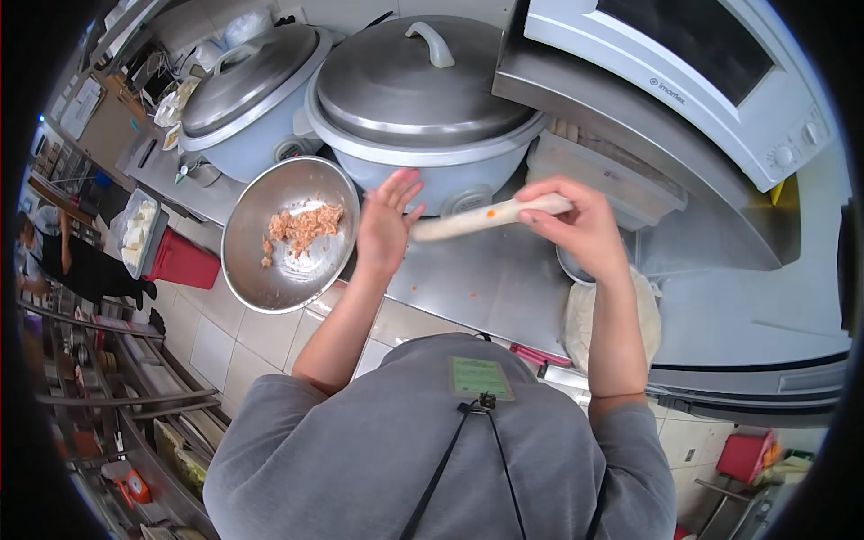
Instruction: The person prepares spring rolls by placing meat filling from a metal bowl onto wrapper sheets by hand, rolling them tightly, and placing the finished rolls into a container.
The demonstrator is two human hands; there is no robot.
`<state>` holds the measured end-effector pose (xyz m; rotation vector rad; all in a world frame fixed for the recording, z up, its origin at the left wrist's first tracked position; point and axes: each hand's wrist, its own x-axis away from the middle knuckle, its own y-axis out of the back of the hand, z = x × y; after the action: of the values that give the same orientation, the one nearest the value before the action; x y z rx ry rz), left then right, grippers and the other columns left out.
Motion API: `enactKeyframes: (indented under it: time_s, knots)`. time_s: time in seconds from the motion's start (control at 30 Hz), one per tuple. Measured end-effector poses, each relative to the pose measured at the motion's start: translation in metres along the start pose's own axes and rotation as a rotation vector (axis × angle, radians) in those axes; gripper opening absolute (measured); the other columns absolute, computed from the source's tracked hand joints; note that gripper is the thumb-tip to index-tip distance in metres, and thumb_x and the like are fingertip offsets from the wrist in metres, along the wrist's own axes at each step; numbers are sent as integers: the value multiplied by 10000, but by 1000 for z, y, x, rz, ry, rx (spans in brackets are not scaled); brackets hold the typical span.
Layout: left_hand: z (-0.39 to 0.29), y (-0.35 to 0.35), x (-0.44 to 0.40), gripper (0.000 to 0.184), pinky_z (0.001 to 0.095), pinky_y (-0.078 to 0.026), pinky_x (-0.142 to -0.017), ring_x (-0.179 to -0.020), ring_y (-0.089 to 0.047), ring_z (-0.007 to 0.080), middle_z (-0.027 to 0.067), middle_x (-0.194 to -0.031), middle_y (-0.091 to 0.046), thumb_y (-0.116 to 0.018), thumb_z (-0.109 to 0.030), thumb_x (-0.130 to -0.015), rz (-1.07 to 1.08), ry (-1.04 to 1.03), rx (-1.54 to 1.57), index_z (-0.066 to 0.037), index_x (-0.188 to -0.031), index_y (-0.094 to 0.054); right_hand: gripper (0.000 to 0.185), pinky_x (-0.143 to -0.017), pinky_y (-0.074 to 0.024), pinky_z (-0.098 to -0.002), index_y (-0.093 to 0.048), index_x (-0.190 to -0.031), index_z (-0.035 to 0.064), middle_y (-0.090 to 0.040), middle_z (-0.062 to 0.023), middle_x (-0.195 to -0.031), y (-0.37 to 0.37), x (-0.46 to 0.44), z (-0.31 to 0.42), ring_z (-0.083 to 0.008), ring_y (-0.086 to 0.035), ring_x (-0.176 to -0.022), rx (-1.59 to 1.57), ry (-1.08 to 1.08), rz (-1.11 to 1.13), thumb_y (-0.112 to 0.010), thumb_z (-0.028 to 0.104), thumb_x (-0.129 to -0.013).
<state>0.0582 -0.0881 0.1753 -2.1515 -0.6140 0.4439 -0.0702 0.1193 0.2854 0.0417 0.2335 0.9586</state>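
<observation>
My right hand (580, 229) grips one end of a long, pale, uncooked spring roll (463, 221) between thumb and fingers. An orange speck shows on its skin. The roll is held above the steel counter (450, 279), and its far end is smeared by motion. My left hand (385, 229) is open with fingers apart, close to that far end; whether they touch I cannot tell. Left of it, a tilted steel bowl (236, 229) holds orange-brown minced filling (306, 225). Beneath my right forearm lies a pale round pile (643, 315) that looks like wrappers, partly hidden.
Two large lidded cookers (414, 90) (252, 81) stand along the back. A microwave (684, 63) sits on a steel shelf at right, beside a clear plastic box (603, 175). A person in a dark apron (85, 256) is at far left, near a red bin (184, 259).
</observation>
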Motion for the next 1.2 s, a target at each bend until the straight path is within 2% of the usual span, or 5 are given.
enactKeyframes:
  time_s: [0.17,0.43,0.73,0.93,1.2]
  knots:
    - [38,-29,8,695,364,-325,-1002,-1234,-410,226,118,-1383,-386,-664,-185,-777,445,-175,-971,-75,-1382,-339,168,-675,-462,-234,-621,-925,41,-616,-28,-842,-28,-22,-19,-93,-568,-754,400,61,307,-659,62,-762]
    - [56,-43,9,112,242,-404,-475,-517,-510,81,22,-619,-567,-589,-106,-801,285,0,-798,3,-830,-592,213,-611,-472,-270,-692,-942,48,-581,-76,-811,-36,-17,-29,-165,-580,-670,434,200,175,-653,16,-736]
    - [44,-52,3,92,238,-391,-492,-565,-491,50,1,-599,-544,-581,-80,-778,391,-310,-996,-3,-728,-583,170,-767,-413,-411,-684,-814,109,-585,-72,-935,-43,-4,-12,-258,-516,-932,846,532,22,-712,206,-677]
    - [25,-73,17,105,237,-394,-505,-577,-465,33,-14,-589,-527,-589,-72,-754,362,-6,-685,3,-681,-585,372,-941,-322,-487,-684,-808,144,-517,-102,-1201,-34,-4,-11,-314,-426,-1151,815,719,-38,-778,422,-578]
    - [30,-69,15,71,256,-347,-467,-537,-407,33,-10,-528,-466,-598,-65,-734,385,-202,-942,-16,-682,-605,487,-1008,-264,-532,-687,-824,147,-456,-137,-1309,-39,4,-12,-353,-351,-1244,964,773,-39,-734,559,-569]
